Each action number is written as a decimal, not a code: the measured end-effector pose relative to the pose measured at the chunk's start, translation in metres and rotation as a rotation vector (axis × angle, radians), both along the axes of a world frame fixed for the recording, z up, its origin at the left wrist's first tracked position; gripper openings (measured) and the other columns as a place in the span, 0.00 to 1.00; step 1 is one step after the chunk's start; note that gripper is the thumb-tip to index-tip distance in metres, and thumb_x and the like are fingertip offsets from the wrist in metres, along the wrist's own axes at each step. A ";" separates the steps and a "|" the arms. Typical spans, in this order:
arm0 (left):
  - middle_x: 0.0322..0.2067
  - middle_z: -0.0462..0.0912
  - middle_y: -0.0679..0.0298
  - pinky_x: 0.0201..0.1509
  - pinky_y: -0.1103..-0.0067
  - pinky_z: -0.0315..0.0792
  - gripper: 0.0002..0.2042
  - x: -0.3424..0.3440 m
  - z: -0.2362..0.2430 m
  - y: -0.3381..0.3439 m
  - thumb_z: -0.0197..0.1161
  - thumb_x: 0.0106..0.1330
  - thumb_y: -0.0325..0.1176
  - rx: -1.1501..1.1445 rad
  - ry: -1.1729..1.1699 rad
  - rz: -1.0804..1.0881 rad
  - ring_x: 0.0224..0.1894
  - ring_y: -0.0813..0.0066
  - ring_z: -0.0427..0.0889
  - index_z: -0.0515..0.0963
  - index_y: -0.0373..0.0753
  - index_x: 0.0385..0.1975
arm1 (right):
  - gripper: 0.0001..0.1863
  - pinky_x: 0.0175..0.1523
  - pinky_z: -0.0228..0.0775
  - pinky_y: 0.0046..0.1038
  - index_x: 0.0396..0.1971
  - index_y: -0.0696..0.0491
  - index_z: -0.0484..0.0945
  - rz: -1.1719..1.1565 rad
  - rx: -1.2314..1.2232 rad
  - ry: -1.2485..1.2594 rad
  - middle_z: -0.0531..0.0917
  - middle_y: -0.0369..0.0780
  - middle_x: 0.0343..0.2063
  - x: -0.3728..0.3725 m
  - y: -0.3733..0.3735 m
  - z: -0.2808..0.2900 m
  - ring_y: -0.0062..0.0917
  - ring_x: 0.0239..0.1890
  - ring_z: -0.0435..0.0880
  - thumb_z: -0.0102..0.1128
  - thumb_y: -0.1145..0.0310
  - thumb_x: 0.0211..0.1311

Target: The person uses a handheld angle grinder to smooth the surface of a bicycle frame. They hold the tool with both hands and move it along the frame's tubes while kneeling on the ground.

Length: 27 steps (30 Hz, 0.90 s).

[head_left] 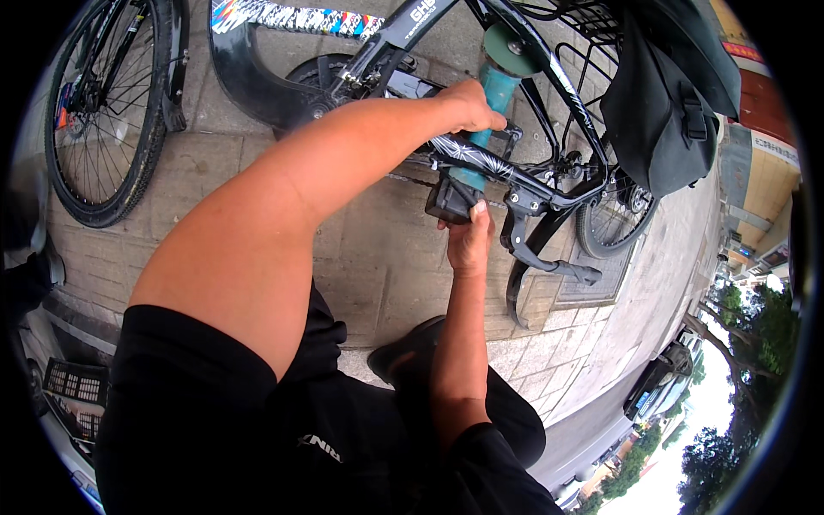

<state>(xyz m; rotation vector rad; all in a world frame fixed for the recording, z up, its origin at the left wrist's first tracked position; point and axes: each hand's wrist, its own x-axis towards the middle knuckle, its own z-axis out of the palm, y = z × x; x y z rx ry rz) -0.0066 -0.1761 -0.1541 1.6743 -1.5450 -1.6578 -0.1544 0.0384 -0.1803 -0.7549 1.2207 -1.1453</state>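
Note:
A teal power tool that looks like a cordless angle grinder (499, 88) stands nearly upright in the picture, with a round green disc (508, 51) at its far end. My left hand (470, 108) is closed around its body, fingers wrapped over the side. At the near end sits a black block-shaped battery (451, 199), which my right hand (470, 244) grips from below, thumb along its edge. Around the tool is a black bicycle frame (474, 156) with white patterning; one tube passes in front of the tool's lower body.
A black pannier bag (657, 103) hangs at the bicycle's right side. A black lever-like part (549, 264) juts toward me near the rear wheel (611, 221). At left stands another bicycle wheel (103, 129). Paving (369, 249) lies beneath, and a parked car (659, 382) is at the lower right.

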 end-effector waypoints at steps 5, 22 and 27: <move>0.32 0.87 0.54 0.31 0.66 0.77 0.27 -0.002 -0.006 0.001 0.82 0.57 0.53 -0.019 0.038 0.027 0.27 0.62 0.84 0.87 0.31 0.40 | 0.46 0.37 0.76 0.30 0.76 0.65 0.65 -0.025 0.005 0.001 0.85 0.40 0.48 0.000 0.002 -0.002 0.23 0.40 0.83 0.64 0.45 0.71; 0.34 0.87 0.52 0.30 0.66 0.75 0.28 -0.001 -0.005 -0.001 0.82 0.57 0.55 -0.017 0.009 -0.001 0.27 0.63 0.83 0.87 0.31 0.40 | 0.46 0.36 0.76 0.30 0.76 0.64 0.66 -0.050 0.031 0.017 0.84 0.40 0.48 0.004 0.003 -0.002 0.24 0.39 0.83 0.64 0.45 0.70; 0.31 0.87 0.52 0.30 0.65 0.76 0.29 0.002 0.003 -0.001 0.80 0.56 0.57 0.008 -0.045 -0.049 0.25 0.60 0.82 0.87 0.31 0.37 | 0.45 0.36 0.76 0.30 0.71 0.62 0.69 -0.023 0.015 0.009 0.84 0.41 0.48 0.005 0.002 0.000 0.24 0.40 0.83 0.63 0.40 0.68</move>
